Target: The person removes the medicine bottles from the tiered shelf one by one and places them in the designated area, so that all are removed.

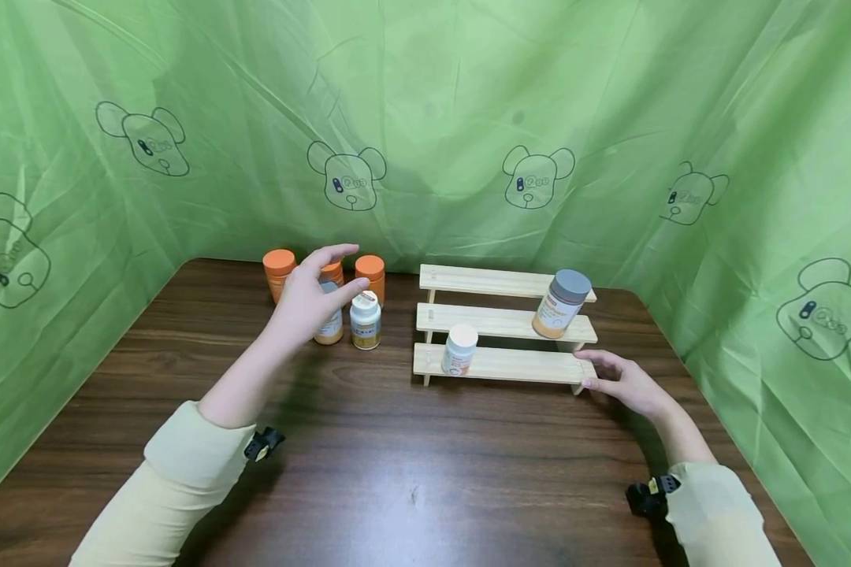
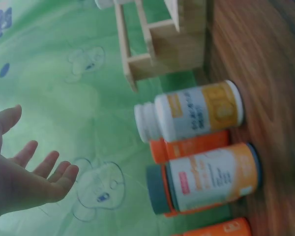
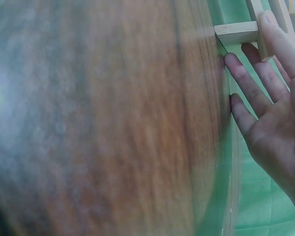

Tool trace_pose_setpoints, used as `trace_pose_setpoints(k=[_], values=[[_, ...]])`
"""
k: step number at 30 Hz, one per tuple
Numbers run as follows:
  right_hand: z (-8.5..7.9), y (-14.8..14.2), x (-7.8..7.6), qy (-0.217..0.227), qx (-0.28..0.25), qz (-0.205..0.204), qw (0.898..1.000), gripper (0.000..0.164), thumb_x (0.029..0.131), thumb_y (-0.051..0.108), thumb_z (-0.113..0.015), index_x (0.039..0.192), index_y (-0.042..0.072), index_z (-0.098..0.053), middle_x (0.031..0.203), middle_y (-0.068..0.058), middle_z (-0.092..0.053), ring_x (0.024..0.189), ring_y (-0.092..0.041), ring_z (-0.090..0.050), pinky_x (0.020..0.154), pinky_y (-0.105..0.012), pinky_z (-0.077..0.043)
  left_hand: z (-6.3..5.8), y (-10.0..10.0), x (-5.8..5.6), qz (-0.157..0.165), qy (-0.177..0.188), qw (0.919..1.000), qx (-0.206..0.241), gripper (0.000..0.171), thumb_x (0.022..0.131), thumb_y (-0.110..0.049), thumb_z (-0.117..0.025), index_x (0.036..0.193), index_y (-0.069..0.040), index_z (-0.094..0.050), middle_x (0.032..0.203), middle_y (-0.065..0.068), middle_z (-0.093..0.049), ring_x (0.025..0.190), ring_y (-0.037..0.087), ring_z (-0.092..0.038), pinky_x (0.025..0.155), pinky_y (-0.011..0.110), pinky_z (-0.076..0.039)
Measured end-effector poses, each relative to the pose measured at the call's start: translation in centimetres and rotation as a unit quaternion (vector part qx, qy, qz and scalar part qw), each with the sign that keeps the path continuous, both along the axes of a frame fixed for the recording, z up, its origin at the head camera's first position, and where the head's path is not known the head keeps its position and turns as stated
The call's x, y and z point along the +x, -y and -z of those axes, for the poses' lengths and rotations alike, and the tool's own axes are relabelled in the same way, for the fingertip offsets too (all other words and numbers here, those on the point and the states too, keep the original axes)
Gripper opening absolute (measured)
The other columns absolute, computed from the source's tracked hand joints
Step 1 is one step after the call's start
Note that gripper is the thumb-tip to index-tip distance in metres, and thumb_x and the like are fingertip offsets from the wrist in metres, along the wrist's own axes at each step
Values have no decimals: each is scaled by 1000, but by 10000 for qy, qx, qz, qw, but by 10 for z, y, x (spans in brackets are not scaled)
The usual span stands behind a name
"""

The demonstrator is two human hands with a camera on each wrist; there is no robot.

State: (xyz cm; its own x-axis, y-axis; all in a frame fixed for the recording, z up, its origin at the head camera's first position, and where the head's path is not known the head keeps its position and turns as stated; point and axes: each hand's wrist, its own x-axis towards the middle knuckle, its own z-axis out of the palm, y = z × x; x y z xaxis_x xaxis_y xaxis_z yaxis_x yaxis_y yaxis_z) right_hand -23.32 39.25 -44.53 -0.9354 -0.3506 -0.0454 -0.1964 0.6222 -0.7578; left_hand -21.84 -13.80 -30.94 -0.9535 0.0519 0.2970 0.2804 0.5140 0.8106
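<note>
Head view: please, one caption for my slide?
Left grip open near five bottles, right grip on a rack bearing two more.

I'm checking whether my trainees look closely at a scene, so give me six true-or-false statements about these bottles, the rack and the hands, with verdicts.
1. The right hand is at the right end of the lowest tier of the wooden rack. True.
2. The left hand is gripping a bottle. False: it holds nothing.
3. The rack's gray-lidded bottle stands on the top tier. False: it stands on the middle tier.
4. The rack's white bottle stands on the lowest tier. True.
5. The gold-labeled bottle has an orange lid. False: its lid is white.
6. Three orange-lidded bottles are left of the rack in the head view. True.
</note>
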Motion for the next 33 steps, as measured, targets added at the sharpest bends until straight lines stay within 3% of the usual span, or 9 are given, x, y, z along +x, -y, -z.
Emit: trace_pose_setpoints(k=[10, 15, 19, 26, 33], values=[[0, 0, -1, -65, 35, 12, 10000, 48, 89, 24, -66, 134, 15, -51, 131, -12, -54, 105, 0, -53, 84, -16, -42, -13, -30, 5, 214, -251, 9993, 155, 58, 84, -39, -70, 136, -24, -49, 141, -1, -46, 122, 21, -48, 97, 44, -44], [1, -1, -1, -59, 57, 10, 10000, 48, 90, 24, -66, 134, 16, -51, 130, -12, -54, 105, -1, -53, 85, -17, -42, -15, -43, 6, 300, -212, 9990, 259, 59, 83, -43, -69, 136, -27, -48, 143, -5, -43, 128, 19, -43, 100, 48, -39], [1, -1, -1, -77, 85, 23, 9999, 47, 90, 24, -66, 134, 16, -52, 130, -11, -55, 106, -2, -53, 86, -19, -42, -14, -54, 6, 411, -277, 9981, 376, 59, 83, -42, -70, 136, -27, -49, 142, -7, -44, 132, 17, -38, 105, 48, -35], [0, -1, -1, -66, 30, 15, 10000, 47, 89, 24, -66, 134, 15, -52, 131, -12, -55, 106, 0, -53, 86, -18, -42, -12, -76, 7, 710, -441, 9952, 512, 57, 84, -38, -70, 136, -25, -50, 140, -9, -47, 126, 13, -44, 102, 37, -40], [2, -2, -2, -62, -73, -31, 9999, 47, 89, 23, -66, 133, 14, -52, 131, -13, -54, 107, -1, -54, 85, -17, -43, -7, -101, 5, 1060, -478, 9910, 665, 58, 84, -37, -71, 136, -24, -49, 140, -9, -47, 129, 11, -41, 103, 34, -39]])
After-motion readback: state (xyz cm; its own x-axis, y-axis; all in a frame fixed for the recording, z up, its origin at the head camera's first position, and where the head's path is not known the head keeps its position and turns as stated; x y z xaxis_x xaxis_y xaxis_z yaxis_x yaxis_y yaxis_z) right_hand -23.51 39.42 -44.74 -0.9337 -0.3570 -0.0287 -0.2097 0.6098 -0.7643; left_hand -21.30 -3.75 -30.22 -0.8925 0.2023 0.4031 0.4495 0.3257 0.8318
